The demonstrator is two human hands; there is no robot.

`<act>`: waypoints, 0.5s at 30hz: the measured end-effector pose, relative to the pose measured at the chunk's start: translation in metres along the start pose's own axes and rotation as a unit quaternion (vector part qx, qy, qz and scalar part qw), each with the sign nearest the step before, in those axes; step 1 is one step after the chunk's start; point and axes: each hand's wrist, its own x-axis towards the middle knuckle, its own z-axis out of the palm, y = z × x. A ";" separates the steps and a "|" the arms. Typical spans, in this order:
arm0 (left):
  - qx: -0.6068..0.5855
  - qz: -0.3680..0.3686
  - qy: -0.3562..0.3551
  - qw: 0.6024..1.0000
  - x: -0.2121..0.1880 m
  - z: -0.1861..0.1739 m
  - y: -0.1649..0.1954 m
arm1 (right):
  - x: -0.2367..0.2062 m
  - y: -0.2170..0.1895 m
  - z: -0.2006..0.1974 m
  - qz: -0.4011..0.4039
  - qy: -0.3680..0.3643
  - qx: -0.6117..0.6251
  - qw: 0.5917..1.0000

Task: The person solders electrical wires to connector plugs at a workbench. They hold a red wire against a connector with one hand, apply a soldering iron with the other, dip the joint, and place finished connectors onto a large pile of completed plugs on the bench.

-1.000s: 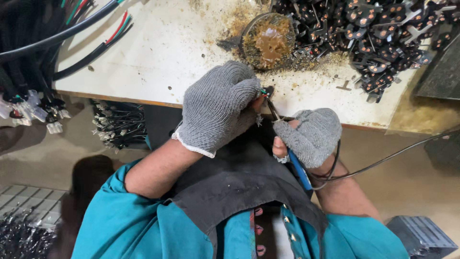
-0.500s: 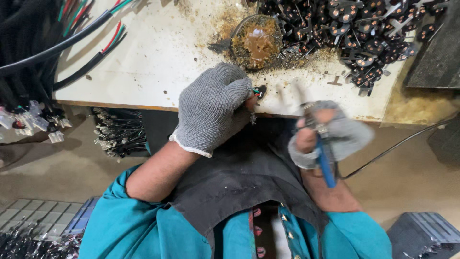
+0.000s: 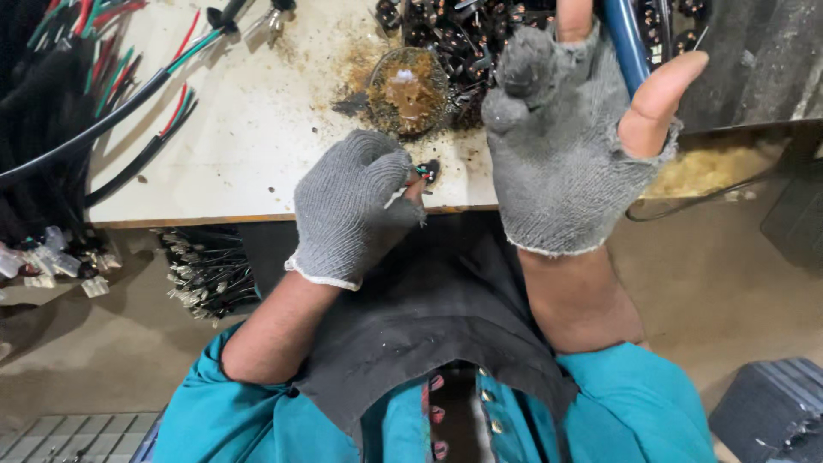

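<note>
Head view: a small wired part [image 3: 426,172] is pinched in the closed left hand [image 3: 356,206] at the table [image 3: 257,129] edge. A blue tool [image 3: 624,39] is gripped by the raised right hand [image 3: 570,141]

Two hands in grey knitted fingerless gloves are seen, the left hand [image 3: 356,206] and the right hand [image 3: 574,137]. One blue-handled tool [image 3: 626,43] and one round metal dish of brown paste [image 3: 407,90] are counted on one white worktop [image 3: 249,129]. The small black connectors heaped at the top [image 3: 454,26] are too many to be counted.
</note>
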 end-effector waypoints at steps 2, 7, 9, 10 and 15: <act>-0.002 0.002 0.003 1.000 -0.001 0.001 0.000 | 0.006 0.000 0.009 0.013 0.002 0.000 1.000; 0.008 0.007 0.004 1.000 -0.002 0.002 -0.002 | 0.000 -0.020 0.032 -0.021 -0.010 -0.032 0.999; 0.000 0.009 0.003 1.000 -0.002 0.001 -0.002 | -0.016 -0.041 0.032 -0.076 -0.025 -0.057 0.995; -0.004 0.008 0.001 1.000 -0.002 0.001 -0.002 | -0.025 -0.053 0.028 -0.111 -0.028 -0.068 0.991; 0.002 -0.008 -0.008 1.000 -0.004 -0.001 -0.002 | -0.059 -0.070 -0.002 -0.216 -0.044 -0.113 0.969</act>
